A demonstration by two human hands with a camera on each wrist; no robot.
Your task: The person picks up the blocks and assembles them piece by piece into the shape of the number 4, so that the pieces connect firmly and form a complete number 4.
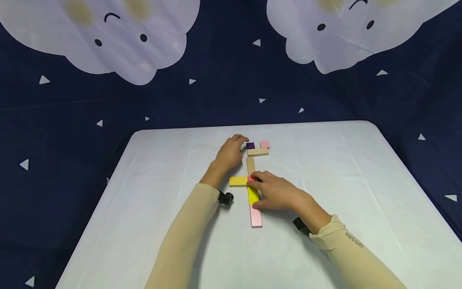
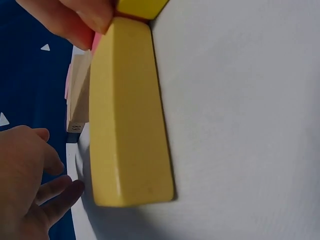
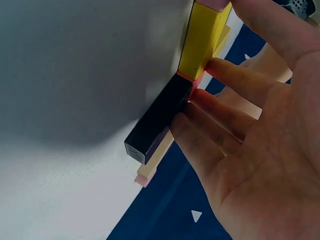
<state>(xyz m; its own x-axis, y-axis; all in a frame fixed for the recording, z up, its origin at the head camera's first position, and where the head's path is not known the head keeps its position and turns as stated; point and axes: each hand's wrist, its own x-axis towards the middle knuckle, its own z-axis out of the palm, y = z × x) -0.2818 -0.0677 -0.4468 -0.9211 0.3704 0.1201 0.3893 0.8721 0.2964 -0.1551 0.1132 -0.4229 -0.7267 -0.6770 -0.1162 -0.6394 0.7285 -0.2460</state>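
Observation:
In the head view, wooden blocks lie in a cross on the table. A red block (image 1: 250,179) sits at its middle. A pale yellow block (image 1: 238,182) points left, a tan block (image 1: 250,164) away, and a bright yellow block (image 1: 253,196) and pink block (image 1: 256,217) nearer. My right hand (image 1: 278,192) rests over the cross, with extended fingertips touching its middle. Its fingers also touch a black block (image 3: 159,117), mostly hidden from the head camera. Loosely bent, my left hand (image 1: 230,153) is beside a dark purple block (image 1: 250,145) at the back, apparently holding nothing.
Behind the cross, another tan block (image 1: 258,152) lies crosswise, with a small pink block (image 1: 264,144) beyond its right end. A white cloth covers the table (image 1: 144,192). A dark blue curtain (image 1: 223,104) with clouds and triangles hangs at the far edge.

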